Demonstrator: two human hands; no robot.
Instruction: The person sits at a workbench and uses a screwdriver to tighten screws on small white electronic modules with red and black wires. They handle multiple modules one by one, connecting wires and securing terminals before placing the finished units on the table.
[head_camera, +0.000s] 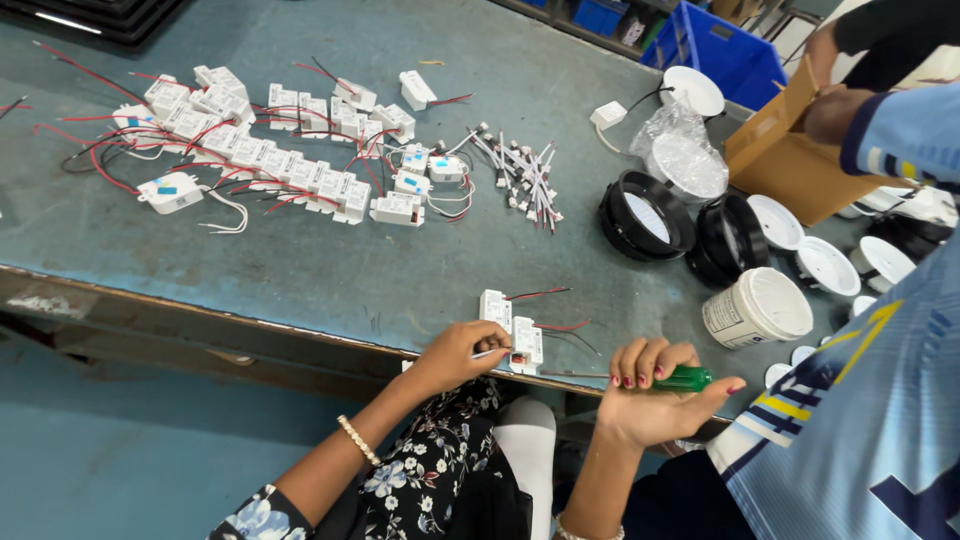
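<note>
Left hand (462, 352) pinches a thin white wire end against the small white plastic driver box (526, 345), pinning that box flat near the front edge of the grey-green tabletop (300, 270) so it can't slide. A second white box (495, 308) lies just behind it, touching, both trailing red and black leads to the right. Right hand (655, 395) is curled shut around a green-handled screwdriver (684, 378), its slim shaft pointing left toward the held box, tip close to it, lined up level with the tabletop edge. Farther back, a spread of matching white driver boxes with red wires (270, 150) sits in loose rows, within reach, and a bundle of short connector leads (520, 170) lies beside them. To the right, black round lamp housings (645, 215) and white round diffusers (760, 305) cluster near another person's blue striped sleeve (905, 130) and a brown cardboard box (780, 150).
</note>
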